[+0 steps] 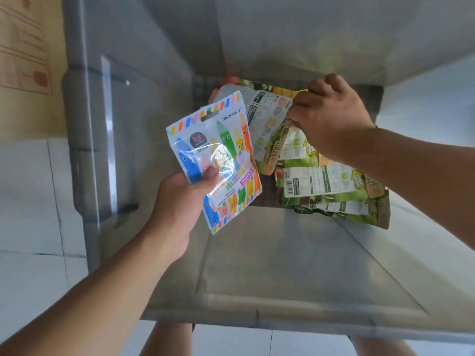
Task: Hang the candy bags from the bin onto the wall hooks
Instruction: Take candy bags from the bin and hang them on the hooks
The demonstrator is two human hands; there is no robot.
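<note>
I look down into a deep translucent grey bin [257, 278]. My left hand [180, 201] holds a white candy bag [218, 155] printed with coloured crayon figures by its lower left edge, thumb on the front, above the bin's left half. My right hand [331, 119] reaches down into the bin and pinches the edge of a pale bag [267, 116] lying on a pile of green fruit-print bags [331, 186] on the bin floor. No wall hooks are in view.
The bin's grey rim with latches [82, 150] runs down the left side. A cardboard box [25, 47] stands at the upper left. White tiled floor [28, 201] surrounds the bin. My legs [167, 340] show below its near wall.
</note>
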